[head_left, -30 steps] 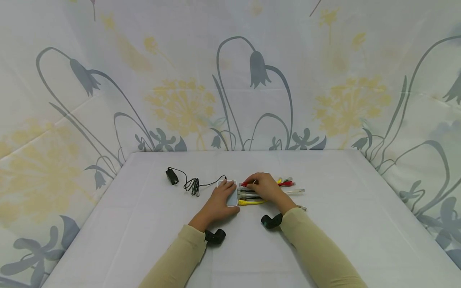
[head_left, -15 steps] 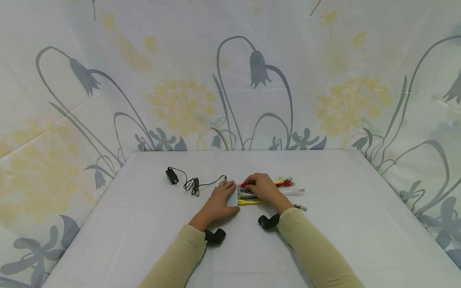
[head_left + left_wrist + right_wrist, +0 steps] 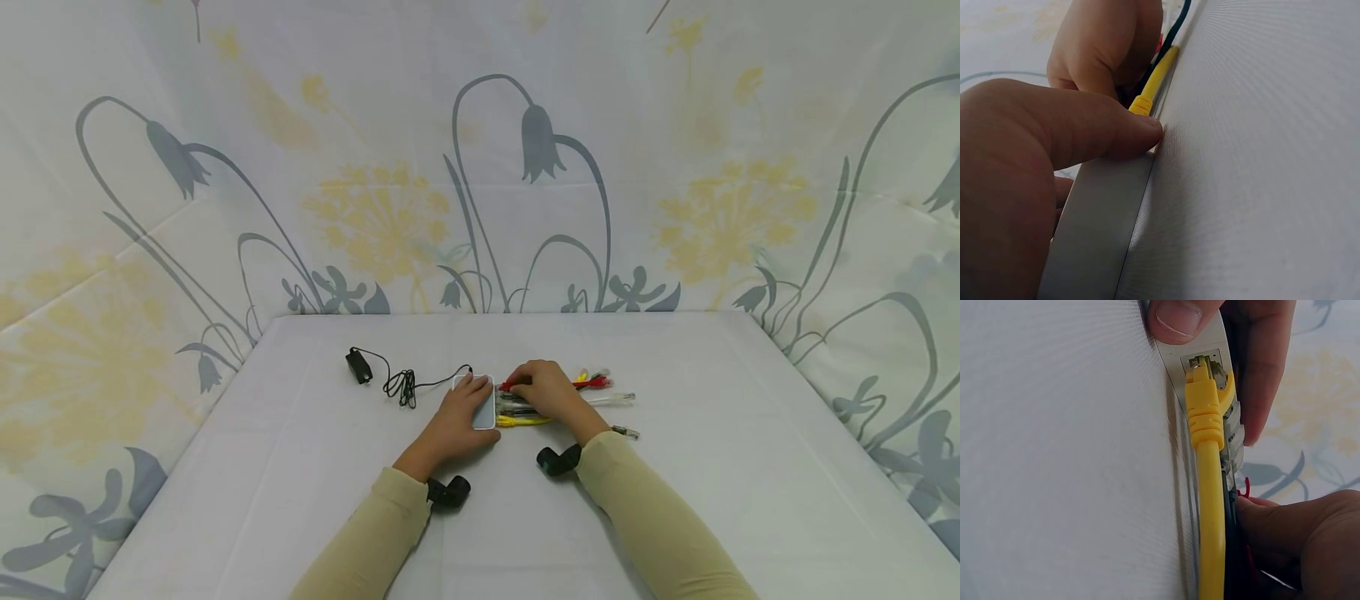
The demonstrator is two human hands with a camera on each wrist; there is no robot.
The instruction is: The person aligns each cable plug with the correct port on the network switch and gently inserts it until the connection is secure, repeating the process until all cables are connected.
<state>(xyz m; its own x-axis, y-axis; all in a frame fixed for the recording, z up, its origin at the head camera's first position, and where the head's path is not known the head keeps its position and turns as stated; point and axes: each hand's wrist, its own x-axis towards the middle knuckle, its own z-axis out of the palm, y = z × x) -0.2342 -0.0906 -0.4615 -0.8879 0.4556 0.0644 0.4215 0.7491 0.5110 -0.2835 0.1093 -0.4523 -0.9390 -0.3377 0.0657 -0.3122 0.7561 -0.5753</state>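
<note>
My left hand (image 3: 453, 421) lies over a small white network switch (image 3: 485, 412) and grips it, thumb at the near corner. Network cables run from its right side. My right hand (image 3: 553, 390) pinches a red network cable (image 3: 597, 382) close to the far end of that side; its plug is largely hidden by the fingers. Nearest me, a yellow network cable (image 3: 1212, 506) has its plug in a port of the switch, seen in the right wrist view. Clear and black cables lie between the two, partly under my right hand.
Left of the switch, a black power adapter (image 3: 358, 367) lies on the white table (image 3: 315, 450), its thin coiled cord (image 3: 402, 385) leading to the back of the switch. Loose cable ends, including a clear plug (image 3: 624, 399) and a dark one (image 3: 626, 432), point right. A floral curtain hangs behind.
My right hand and forearm have shifted slightly left, uncovering the dark cable end near the wrist. It keeps pinching the red network cable. My left hand and the switch stay put.
</note>
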